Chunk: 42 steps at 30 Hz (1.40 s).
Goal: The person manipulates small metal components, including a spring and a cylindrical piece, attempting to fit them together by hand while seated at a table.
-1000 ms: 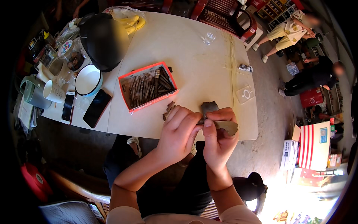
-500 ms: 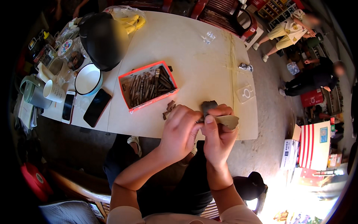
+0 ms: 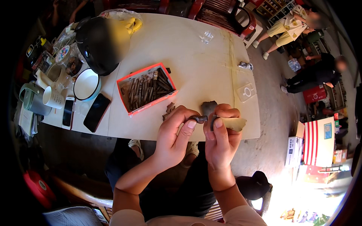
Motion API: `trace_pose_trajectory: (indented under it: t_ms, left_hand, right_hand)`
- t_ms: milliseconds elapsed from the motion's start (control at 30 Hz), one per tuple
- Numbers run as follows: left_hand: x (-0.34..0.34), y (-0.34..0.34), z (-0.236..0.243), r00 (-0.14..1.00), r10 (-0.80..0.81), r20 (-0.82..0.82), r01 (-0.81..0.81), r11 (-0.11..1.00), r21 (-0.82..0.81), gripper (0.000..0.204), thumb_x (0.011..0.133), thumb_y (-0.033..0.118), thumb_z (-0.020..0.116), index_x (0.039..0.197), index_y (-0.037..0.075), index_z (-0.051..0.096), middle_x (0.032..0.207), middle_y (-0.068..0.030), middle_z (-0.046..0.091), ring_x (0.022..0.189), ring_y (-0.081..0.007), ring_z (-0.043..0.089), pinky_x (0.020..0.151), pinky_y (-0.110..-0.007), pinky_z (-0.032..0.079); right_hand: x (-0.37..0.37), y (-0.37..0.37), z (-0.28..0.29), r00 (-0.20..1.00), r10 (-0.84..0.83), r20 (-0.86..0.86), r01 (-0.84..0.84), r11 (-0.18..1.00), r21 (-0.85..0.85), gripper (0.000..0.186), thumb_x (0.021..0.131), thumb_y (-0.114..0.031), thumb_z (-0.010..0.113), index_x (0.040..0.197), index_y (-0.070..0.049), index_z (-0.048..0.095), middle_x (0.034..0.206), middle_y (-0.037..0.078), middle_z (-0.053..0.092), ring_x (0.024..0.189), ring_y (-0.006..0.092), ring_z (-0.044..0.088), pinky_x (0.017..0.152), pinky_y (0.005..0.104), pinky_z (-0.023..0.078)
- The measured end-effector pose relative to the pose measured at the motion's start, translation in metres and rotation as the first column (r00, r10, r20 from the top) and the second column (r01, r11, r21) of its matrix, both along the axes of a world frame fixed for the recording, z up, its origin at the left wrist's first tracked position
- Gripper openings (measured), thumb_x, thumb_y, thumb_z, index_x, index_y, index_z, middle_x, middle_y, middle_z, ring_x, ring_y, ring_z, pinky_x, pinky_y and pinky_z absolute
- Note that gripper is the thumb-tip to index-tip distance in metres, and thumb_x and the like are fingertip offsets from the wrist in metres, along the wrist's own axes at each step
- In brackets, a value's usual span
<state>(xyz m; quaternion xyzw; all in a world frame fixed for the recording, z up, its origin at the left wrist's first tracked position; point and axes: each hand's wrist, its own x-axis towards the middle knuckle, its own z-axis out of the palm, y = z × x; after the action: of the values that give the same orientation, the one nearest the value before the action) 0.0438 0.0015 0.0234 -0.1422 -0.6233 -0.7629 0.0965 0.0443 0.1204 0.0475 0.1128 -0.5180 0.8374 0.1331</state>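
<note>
Over the table's near edge, my left hand pinches a short dark metal rod between thumb and fingers; its end points to the right. My right hand, just beside it, grips a bent sheet of sandpaper, dark grey on one face and tan on the other. The rod and the sheet are slightly apart. Beyond my left hand lies an open red-rimmed box with several dark, rusty-looking rods in it. Small brown scraps lie between the box and my left hand.
Two phones, a white bowl, a mug and a black rounded object crowd the table's left side. A clear cup and a clear plastic piece stand farther right. Two people are on the floor at the right.
My hands have drawn apart. The rod, hidden before between the fingers, now shows out of the sandpaper, in my left hand. The whole view has shifted slightly.
</note>
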Motion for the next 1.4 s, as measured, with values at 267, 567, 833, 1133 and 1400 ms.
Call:
trace_pose_trajectory:
  t_ms: [267, 567, 833, 1133, 1400]
  left_hand:
    - [0.003, -0.001, 0.001, 0.998, 0.062, 0.004, -0.062, 0.998, -0.015, 0.013, 0.093, 0.01, 0.053, 0.096, -0.003, 0.057, 0.079, -0.009, 0.054, 0.071, -0.0191, 0.052, 0.067, -0.029, 0.042]
    - [0.001, -0.004, 0.005, 0.965, 0.169, -0.198, -0.214, 0.948, -0.236, 0.012, 0.086, 0.003, 0.061, 0.096, -0.002, 0.058, 0.081, -0.0135, 0.054, 0.069, -0.0291, 0.053, 0.062, -0.035, 0.045]
    - [-0.002, -0.002, 0.002, 0.887, 0.223, -0.404, -0.373, 0.862, -0.345, 0.018, 0.079, 0.001, 0.065, 0.096, -0.001, 0.058, 0.081, -0.0131, 0.053, 0.07, -0.031, 0.052, 0.061, -0.039, 0.044]
    - [-0.005, -0.005, 0.0, 0.87, 0.212, -0.446, -0.395, 0.842, -0.369, 0.017, 0.078, 0.001, 0.065, 0.094, -0.002, 0.06, 0.081, -0.0126, 0.055, 0.07, -0.029, 0.054, 0.062, -0.037, 0.045]
    - [-0.005, -0.002, -0.001, 0.874, 0.201, -0.442, -0.387, 0.839, -0.382, 0.022, 0.075, 0.002, 0.067, 0.095, -0.002, 0.059, 0.081, -0.0117, 0.053, 0.072, -0.0302, 0.053, 0.063, -0.039, 0.044]
  right_hand:
    - [0.009, -0.009, 0.003, 0.988, -0.155, -0.014, 0.151, 0.933, 0.327, 0.021, 0.082, 0.008, 0.064, 0.097, 0.001, 0.051, 0.09, 0.005, 0.051, 0.07, 0.0076, 0.055, 0.061, 0.019, 0.044]
    - [0.004, -0.002, -0.002, 0.95, -0.228, -0.212, 0.306, 0.811, 0.499, 0.02, 0.078, 0.009, 0.066, 0.089, 0.0, 0.051, 0.085, 0.005, 0.053, 0.072, 0.0078, 0.054, 0.067, 0.0195, 0.044]
    - [0.006, -0.001, 0.001, 0.941, -0.264, -0.214, 0.337, 0.799, 0.498, 0.021, 0.076, 0.012, 0.066, 0.089, 0.0, 0.054, 0.086, 0.005, 0.053, 0.074, 0.0091, 0.055, 0.069, 0.0207, 0.045]
    - [0.007, 0.002, 0.0, 0.937, -0.289, -0.195, 0.349, 0.782, 0.517, 0.022, 0.072, 0.013, 0.067, 0.086, 0.001, 0.056, 0.083, 0.005, 0.054, 0.074, 0.0114, 0.052, 0.068, 0.0223, 0.043]
    - [0.003, 0.002, -0.001, 0.926, -0.302, -0.227, 0.378, 0.757, 0.534, 0.021, 0.071, 0.012, 0.068, 0.082, 0.0, 0.055, 0.08, 0.005, 0.055, 0.071, 0.0109, 0.052, 0.067, 0.0224, 0.042]
